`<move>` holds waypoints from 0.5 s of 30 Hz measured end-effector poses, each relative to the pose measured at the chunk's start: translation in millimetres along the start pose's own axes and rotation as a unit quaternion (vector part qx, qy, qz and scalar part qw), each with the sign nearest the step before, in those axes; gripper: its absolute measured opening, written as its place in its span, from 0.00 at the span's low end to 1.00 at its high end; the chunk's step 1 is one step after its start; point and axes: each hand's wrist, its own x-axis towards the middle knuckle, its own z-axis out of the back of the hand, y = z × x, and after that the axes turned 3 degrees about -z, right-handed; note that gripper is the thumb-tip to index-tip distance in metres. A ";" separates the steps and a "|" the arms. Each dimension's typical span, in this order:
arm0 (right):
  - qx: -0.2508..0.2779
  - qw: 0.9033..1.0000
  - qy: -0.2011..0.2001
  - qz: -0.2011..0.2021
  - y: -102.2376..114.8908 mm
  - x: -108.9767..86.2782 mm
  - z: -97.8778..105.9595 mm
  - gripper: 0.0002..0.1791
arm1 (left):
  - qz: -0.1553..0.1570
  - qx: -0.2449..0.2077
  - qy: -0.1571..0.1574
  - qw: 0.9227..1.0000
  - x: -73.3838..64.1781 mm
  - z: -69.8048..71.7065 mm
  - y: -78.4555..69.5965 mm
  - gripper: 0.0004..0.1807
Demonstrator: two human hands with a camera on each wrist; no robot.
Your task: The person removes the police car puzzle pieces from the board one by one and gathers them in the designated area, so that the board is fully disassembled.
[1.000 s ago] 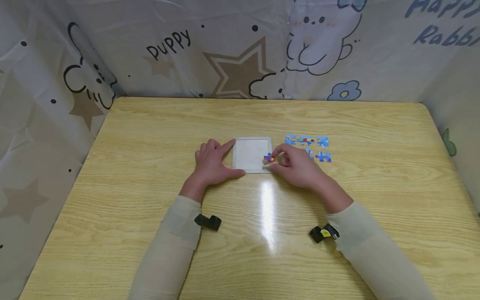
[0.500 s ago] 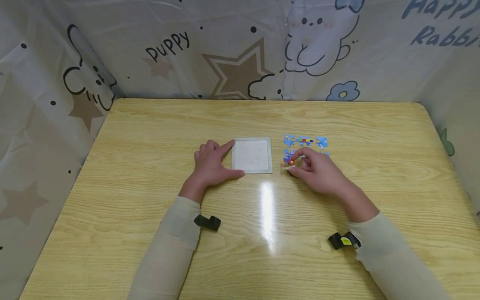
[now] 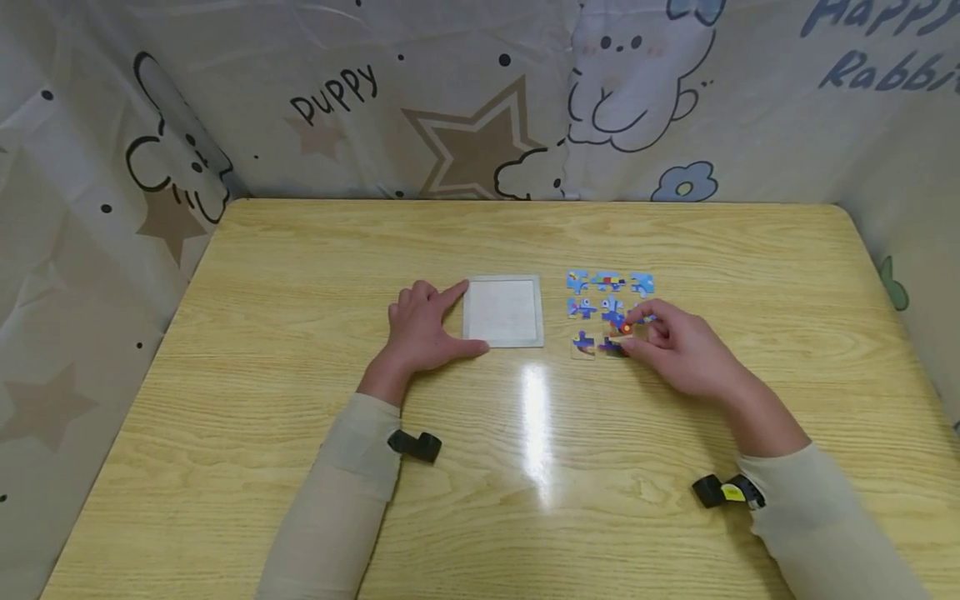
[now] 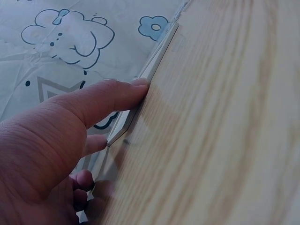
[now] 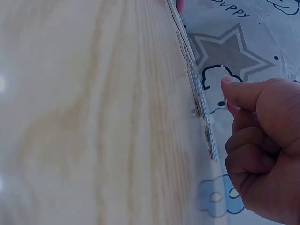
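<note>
A square, pale puzzle tray [image 3: 503,343] with a raised rim lies flat on the table with no pieces in it. My left hand [image 3: 422,327] is at its left side, index finger at the far corner and thumb along the near edge. The left wrist view shows that thumb [image 4: 117,96] against the tray's thin edge [image 4: 161,51]. Between thumb and forefinger, my right hand [image 3: 686,346] pinches a puzzle piece [image 3: 626,328] with a red and orange spot. In the right wrist view the piece [image 5: 223,86] appears edge-on, raised over the table.
Several blue puzzle pieces [image 3: 608,281] lie in rows right of the tray, two of them [image 3: 583,342] in the nearest row. My right hand partly covers some. The wooden table [image 3: 337,500] ends at a printed cloth backdrop [image 3: 450,100].
My right hand has carried the pinched piece from over the tray's right edge rightward to the near row of pieces, uncovering pieces on the left of the rows. The left hand stays put.
</note>
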 end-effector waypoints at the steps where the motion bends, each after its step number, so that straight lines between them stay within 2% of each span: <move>1: -0.001 1.000 -0.001 0.000 -2.2 -0.9 1.1 0.15 | 0.000 0.001 0.000 1.000 0.1 -0.2 0.2 0.57; 7: -0.019 1.000 -0.013 0.007 -13.5 -6.6 5.0 0.15 | 0.000 0.003 -0.001 1.000 -0.5 -0.3 0.5 0.57; 15: -0.031 0.999 -0.014 -0.007 -22.9 -14.5 10.7 0.16 | -0.001 0.000 0.000 1.000 -0.5 0.3 -0.4 0.57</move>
